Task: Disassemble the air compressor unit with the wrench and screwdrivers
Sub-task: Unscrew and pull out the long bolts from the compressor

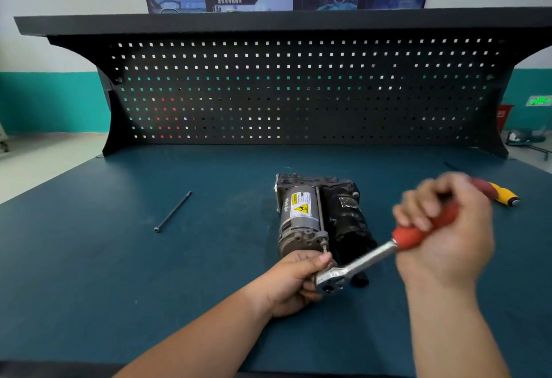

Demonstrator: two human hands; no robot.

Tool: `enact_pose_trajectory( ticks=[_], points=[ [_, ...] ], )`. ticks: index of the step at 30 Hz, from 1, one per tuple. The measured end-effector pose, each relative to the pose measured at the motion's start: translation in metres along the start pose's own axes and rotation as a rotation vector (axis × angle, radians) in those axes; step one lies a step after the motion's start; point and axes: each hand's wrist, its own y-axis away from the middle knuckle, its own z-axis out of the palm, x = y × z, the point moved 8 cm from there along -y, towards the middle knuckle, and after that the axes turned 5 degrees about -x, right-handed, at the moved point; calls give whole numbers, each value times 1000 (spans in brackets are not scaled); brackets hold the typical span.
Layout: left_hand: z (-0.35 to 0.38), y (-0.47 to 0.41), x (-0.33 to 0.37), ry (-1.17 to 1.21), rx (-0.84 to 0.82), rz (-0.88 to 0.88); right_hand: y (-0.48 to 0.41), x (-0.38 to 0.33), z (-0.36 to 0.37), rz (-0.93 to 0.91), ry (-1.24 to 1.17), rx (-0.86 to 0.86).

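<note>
Lying at the centre of the frame on the blue-green bench top point(89, 258), the air compressor unit point(316, 216): a grey motor cylinder with a yellow warning label on its left half, a black housing on its right half, long axis running from the far side toward the near side. Gripping the near end of the grey cylinder, the left hand point(294, 282), fingers curled and pressed around the metal, thumb close to the head of the ratchet wrench point(367, 258). Sitting at the near right corner of the cylinder, that chrome wrench head, just beside the end of a thin rod running along the cylinder's side. Slanting up to the right, the wrench shaft, ending in a red handle. Wrapped tight around that red handle, the right hand point(445, 228), blurred, right of centre. Resting well apart at the left of centre, a long thin black bolt point(173, 211), bare on the bench. Partly hidden behind the right hand, at the right edge, a screwdriver point(501, 193) with a red and yellow handle. Standing across the upper half of the frame, a black pegboard point(298, 90).
</note>
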Motion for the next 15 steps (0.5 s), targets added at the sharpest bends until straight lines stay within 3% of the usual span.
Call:
enact_pose_trajectory(
  ticks=[4, 7, 11, 15],
  points=[
    [0, -1, 0, -18, -12, 0, 18, 7, -65, 32, -174, 407],
    [-1, -1, -1, -20, -7, -6, 20, 6, -67, 0, -148, 447],
    [-10, -1, -6, -17, 53, -38, 1, -2, 9, -69, 92, 53],
    [-13, 0, -8, -29, 105, -48, -5, 38, 91, 58, 445, -394]
  ],
)
